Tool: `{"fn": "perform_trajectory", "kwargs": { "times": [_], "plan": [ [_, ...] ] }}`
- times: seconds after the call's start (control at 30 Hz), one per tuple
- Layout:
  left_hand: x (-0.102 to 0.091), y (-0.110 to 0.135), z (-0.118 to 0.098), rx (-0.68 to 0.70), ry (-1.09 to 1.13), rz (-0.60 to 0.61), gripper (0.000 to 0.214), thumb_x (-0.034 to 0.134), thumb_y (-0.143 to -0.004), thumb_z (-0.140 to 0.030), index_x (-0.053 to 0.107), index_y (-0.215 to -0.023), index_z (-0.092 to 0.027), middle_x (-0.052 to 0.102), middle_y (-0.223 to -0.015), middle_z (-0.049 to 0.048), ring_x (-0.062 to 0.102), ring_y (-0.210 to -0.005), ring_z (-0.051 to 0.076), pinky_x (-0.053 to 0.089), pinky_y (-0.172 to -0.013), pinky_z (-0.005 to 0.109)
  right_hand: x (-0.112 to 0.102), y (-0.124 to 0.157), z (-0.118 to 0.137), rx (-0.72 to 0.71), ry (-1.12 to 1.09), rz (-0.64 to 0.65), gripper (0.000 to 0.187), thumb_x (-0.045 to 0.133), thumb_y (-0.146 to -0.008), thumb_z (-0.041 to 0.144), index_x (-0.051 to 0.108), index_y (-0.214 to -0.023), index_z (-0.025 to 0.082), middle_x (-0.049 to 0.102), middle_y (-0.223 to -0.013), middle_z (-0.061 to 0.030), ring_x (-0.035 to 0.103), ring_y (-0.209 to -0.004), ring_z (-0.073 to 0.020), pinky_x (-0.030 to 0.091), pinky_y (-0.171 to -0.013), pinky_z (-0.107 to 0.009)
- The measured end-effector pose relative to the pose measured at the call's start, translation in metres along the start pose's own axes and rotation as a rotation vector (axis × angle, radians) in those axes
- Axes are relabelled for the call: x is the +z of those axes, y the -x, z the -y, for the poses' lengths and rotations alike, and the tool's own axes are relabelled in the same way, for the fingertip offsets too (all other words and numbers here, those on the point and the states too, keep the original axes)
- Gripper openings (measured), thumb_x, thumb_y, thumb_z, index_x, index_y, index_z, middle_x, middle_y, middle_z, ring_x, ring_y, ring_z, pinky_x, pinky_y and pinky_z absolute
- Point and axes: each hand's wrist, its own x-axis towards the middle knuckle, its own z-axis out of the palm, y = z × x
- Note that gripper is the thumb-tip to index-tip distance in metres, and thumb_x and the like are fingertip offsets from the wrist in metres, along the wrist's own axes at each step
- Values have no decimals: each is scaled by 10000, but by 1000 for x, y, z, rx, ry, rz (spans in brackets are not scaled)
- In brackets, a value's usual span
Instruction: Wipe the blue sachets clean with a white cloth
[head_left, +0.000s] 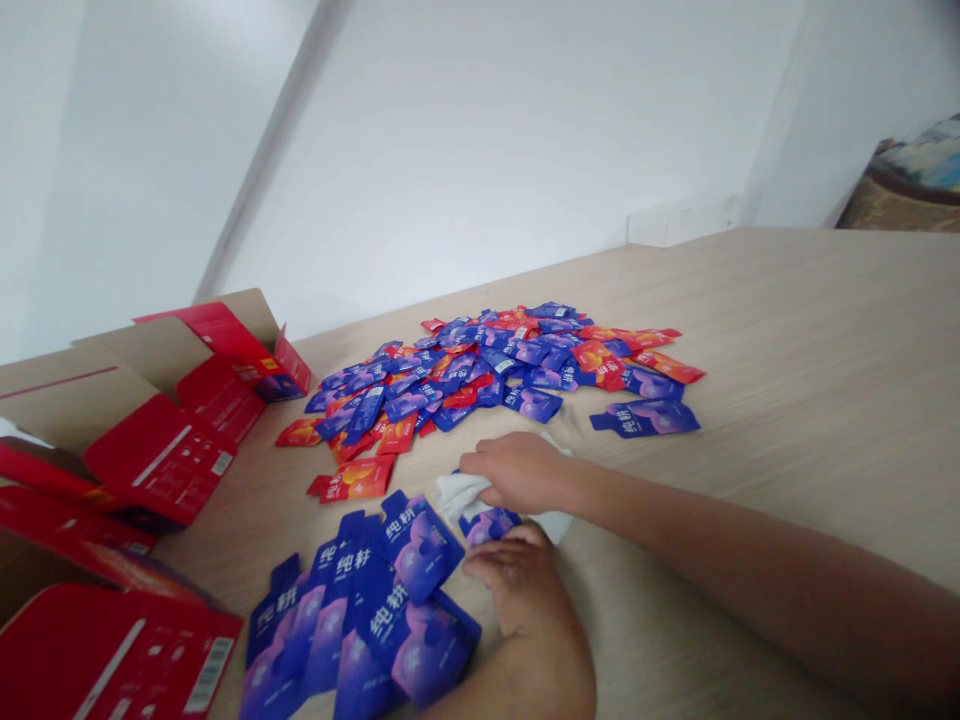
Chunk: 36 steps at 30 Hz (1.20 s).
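Centre of the frame, and the right hand (529, 470) has its fingers closed over a white cloth (457, 493), bunched against a blue pouch (489, 526)! The left hand (514, 572) is curled at that pouch's near edge; whether it pinches or merely presses, I can't tell. Here's the danger: if the left hand's hold is light, a push from the cloth could skid the pouch across the surface (750, 430). Just left, overlapping blue pouches (431, 560) lie close to that forearm; a careless sweep could scatter them. And up in the middle, the mixed heap (450, 370) looks loosely stacked, so a knock might send packets sliding.
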Motion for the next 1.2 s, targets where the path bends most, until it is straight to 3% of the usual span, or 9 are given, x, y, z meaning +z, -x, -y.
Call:
{"fn": "perform_trajectory", "kwargs": {
  "times": [0.1, 0.2, 0.37, 0.47, 0.6, 0.77, 0.9, 1.03, 1.2],
  "plan": [
    [-3, -2, 3, 5, 23, 20, 363, 344, -757, 14, 643, -959, -27, 674, -885, 259, 659, -791, 318, 478, -708, 432, 2, 0, 12, -121, -58, 92, 315, 505, -791, 431, 555, -1039, 243, 645, -924, -62, 615, -792, -225, 414, -587, -289],
    [-5, -3, 3, -5, 29, 38, 362, 343, -762, 15, 645, -959, -19, 674, -897, 256, 657, -804, 316, 477, -714, 429, 10, -1, 12, -108, -81, 149, 335, 492, -797, 457, 562, -1044, 243, 655, -897, -66, 622, -774, -228, 412, -569, -285],
    [-3, 0, 0, -22, 23, 14, 337, 361, -779, 10, 629, -966, -72, 681, -889, 237, 660, -786, 314, 459, -722, 452, 15, -4, -6, 34, -58, 80, 354, 497, -797, 431, 537, -1094, 242, 653, -944, -73, 614, -837, -242, 420, -607, -301],
    [-3, 2, 0, -53, 135, -10, 304, 398, -776, -2, 635, -957, -61, 676, -893, 243, 652, -805, 319, 449, -749, 485, 10, -3, -11, 73, -27, 61, 333, 502, -798, 400, 537, -1085, 237, 644, -952, -75, 608, -851, -238, 417, -623, -301],
    [-4, 1, 1, -81, 344, 14, 302, 456, -752, -34, 645, -982, -86, 677, -903, 203, 630, -850, 335, 440, -755, 545, 4, -1, -4, 16, -37, 26, 310, 499, -797, 395, 528, -1064, 240, 636, -953, -61, 604, -844, -227, 409, -616, -296],
    [-4, -1, 1, -92, 375, 24, 308, 454, -751, -65, 650, -988, -69, 670, -899, 209, 618, -859, 348, 437, -760, 561, 11, -1, 10, -125, -94, 82, 302, 487, -792, 442, 545, -1020, 252, 645, -927, -47, 611, -797, -222, 402, -585, -289],
    [-4, 1, 1, -97, 397, 17, 308, 464, -748, -65, 645, -997, -85, 669, -907, 199, 613, -873, 342, 441, -756, 563, 17, -4, 2, -8, -87, 108, 356, 492, -797, 438, 536, -1092, 243, 650, -942, -69, 609, -830, -232, 412, -616, -298],
    [-5, 2, 1, -98, 433, 9, 282, 494, -742, -81, 648, -978, -96, 667, -902, 195, 611, -879, 342, 437, -755, 567, 10, -4, -13, 125, -18, 89, 326, 501, -798, 397, 540, -1077, 234, 643, -956, -79, 602, -864, -243, 417, -649, -312],
    [-4, 0, 0, -111, 466, 10, 287, 467, -755, -93, 654, -973, -98, 671, -890, 189, 611, -874, 347, 426, -763, 580, -6, -1, -4, 43, -45, -1, 296, 491, -805, 392, 534, -1053, 238, 637, -951, -62, 598, -861, -225, 408, -647, -298]
  ]
}}
